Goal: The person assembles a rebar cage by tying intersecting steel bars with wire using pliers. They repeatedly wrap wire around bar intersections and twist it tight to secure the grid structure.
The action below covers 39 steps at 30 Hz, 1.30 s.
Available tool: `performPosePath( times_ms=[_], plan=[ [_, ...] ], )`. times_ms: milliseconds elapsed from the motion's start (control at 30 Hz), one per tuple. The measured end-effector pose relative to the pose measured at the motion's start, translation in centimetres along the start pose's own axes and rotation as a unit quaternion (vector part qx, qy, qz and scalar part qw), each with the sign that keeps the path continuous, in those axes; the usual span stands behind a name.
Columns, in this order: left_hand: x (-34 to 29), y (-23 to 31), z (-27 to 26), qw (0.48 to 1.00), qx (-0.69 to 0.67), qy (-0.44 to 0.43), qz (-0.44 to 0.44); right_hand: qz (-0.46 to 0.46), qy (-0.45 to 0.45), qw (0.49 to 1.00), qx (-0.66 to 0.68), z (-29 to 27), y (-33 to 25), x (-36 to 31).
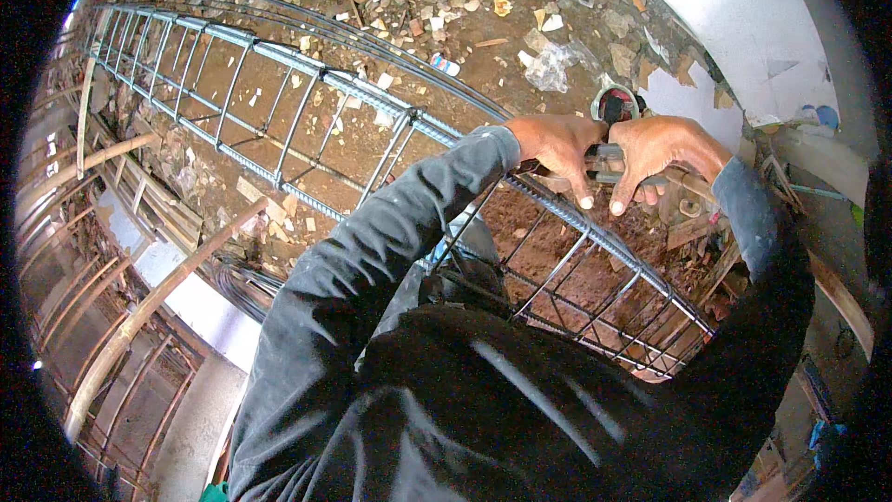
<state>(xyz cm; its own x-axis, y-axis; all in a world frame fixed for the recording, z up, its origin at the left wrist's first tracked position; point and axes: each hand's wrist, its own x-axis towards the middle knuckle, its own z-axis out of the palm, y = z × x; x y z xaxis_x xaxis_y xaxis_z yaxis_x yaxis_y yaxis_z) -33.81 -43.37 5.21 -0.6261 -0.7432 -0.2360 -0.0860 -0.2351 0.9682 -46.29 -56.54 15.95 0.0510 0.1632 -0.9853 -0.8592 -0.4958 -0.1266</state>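
Note:
My left hand (560, 147) and my right hand (667, 151) are close together over the long rebar cage (325, 82), at its upper edge. Both have bent fingers, and the thumbs point down side by side. Between them shows a short dark grey piece (606, 164) with a glossy surface, mostly covered by my fingers; its kind I cannot make out. The cage is made of ribbed bars joined by rectangular stirrups, running from the far left to the near right in front of my body. My left forearm crosses above it.
Long loose rebars (400, 48) lie along the cage's far side. Bamboo poles (149, 307) stand at the left. Rubble and a clear plastic bag (550, 67) litter the dirt. A round-rimmed object (615, 98) sits just beyond my hands, near a white panel (743, 28).

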Motion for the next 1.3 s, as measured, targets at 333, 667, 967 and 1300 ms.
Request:
performPosePath(
  times_ms=[333,667,967,1300],
  plan=[
    [-13.0,0.5,-1.4,0.922,-0.153,0.354,0.031,-0.263,0.426,0.745,-0.441,3.1,3.2,0.9],
    [-22.6,0.5,8.1,0.852,-0.29,0.434,-0.046,-0.12,0.335,0.933,-0.056,5.9,2.1,-0.9],
    [-15.9,2.4,14.2,0.848,-0.364,0.373,0.096,-0.265,0.349,0.7,0.564,24.2,-6.6,2.4],
    [-22.2,-0.2,19.4,0.949,-0.161,0.272,-0.016,-0.12,0.708,0.568,0.403,37.2,-16.9,9.4]
  ],
)
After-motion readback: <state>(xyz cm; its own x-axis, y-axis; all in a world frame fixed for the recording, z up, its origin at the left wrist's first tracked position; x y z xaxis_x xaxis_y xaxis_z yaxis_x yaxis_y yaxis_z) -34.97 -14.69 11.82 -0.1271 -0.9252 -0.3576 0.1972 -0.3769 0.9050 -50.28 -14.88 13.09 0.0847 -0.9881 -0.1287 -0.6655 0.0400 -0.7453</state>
